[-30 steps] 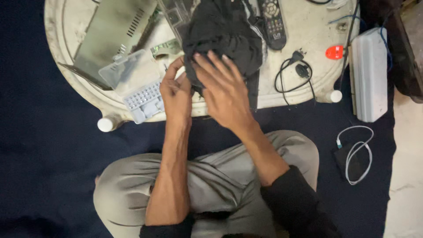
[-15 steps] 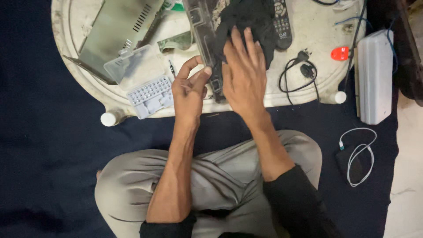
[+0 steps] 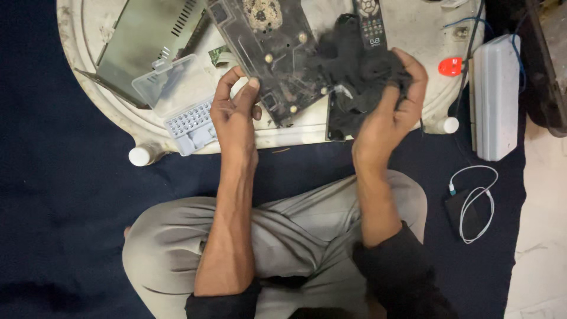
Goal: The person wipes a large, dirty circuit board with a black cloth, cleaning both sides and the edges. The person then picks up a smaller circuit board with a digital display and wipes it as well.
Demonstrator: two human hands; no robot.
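Observation:
A dusty dark circuit board (image 3: 269,56) lies tilted on the round white table (image 3: 413,35). My left hand (image 3: 235,112) pinches its near left edge between thumb and fingers. My right hand (image 3: 393,109) is bunched around a black cloth (image 3: 354,74) just right of the board, lifted a little off the table. A black remote control (image 3: 371,20) lies behind the cloth, partly hidden by it.
A grey metal cover (image 3: 147,41), a clear plastic lid (image 3: 162,80) and a small grey bit tray (image 3: 189,121) sit at the table's left. An orange-red object (image 3: 450,66), a white box (image 3: 496,97), and a dark pack with white cable (image 3: 472,204) lie right.
The black cloth lay over the board a second ago. My right hand has gathered it and drawn it off to the right, baring the board. My left hand moved onto the board's edge.

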